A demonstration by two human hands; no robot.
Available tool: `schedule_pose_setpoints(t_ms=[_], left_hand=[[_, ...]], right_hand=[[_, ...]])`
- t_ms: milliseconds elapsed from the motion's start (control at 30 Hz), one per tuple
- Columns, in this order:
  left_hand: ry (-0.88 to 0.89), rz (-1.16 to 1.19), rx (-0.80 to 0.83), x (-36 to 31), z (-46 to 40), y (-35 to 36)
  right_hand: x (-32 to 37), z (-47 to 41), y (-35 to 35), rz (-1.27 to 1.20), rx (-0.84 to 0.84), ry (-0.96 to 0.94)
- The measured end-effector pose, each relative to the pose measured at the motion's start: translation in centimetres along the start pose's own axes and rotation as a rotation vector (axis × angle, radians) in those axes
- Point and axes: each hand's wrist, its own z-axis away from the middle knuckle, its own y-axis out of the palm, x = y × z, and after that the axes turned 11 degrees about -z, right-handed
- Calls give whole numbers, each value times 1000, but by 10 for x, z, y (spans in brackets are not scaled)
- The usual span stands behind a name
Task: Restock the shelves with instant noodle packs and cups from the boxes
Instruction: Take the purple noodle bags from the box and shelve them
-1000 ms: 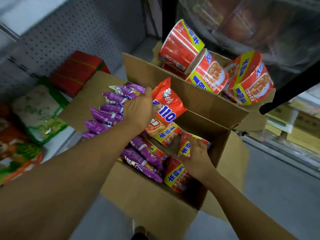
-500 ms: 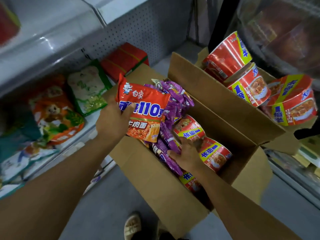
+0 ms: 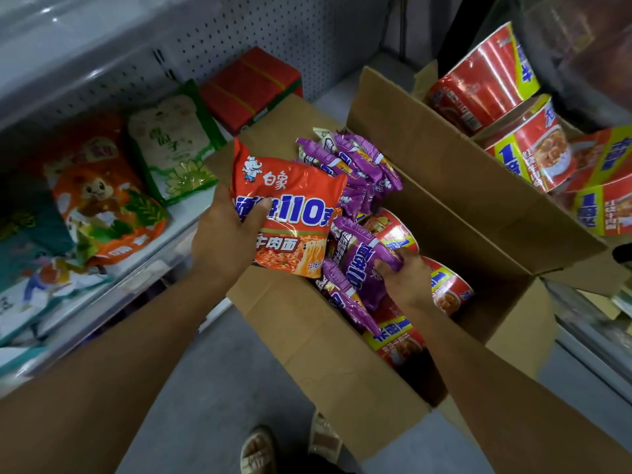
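Since 0.5 s ago: right hand (image 3: 405, 280) has left the red cups (image 3: 444, 285) and now curls round a purple noodle pack (image 3: 362, 265) inside the near cardboard box (image 3: 307, 340). Left hand (image 3: 224, 239) still holds the orange noodle pack (image 3: 290, 213), thumb across its front, over the box's left edge, near the shelf (image 3: 143, 268). More cups fill the far box (image 3: 444, 155).

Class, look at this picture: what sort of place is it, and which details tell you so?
Most likely a small shop aisle during restocking. A pegboard-backed shelf holds packaged foods, an open cardboard box on the floor is full of purple noodle packs, and red noodle cups fill a second box.
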Motion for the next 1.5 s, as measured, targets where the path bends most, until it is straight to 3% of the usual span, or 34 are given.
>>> schedule_pose_setpoints(t_ms=[233, 600, 833, 1033, 1267, 1500], left_hand=[[16, 31, 23, 15, 1, 3], [17, 111, 40, 29, 5, 20], [8, 139, 47, 30, 9, 19], [2, 162, 33, 20, 12, 1], [-69, 197, -7, 25, 8, -34], [-180, 208, -89, 51, 10, -66]], right_hand=[[-27, 17, 9, -342, 43, 133], [-39, 2, 28, -333, 96, 231], [-33, 5, 6, -419, -30, 139], [2, 19, -46, -323, -72, -95], [79, 20, -83, -212, 119, -212], [144, -16, -34, -54, 368, -286]])
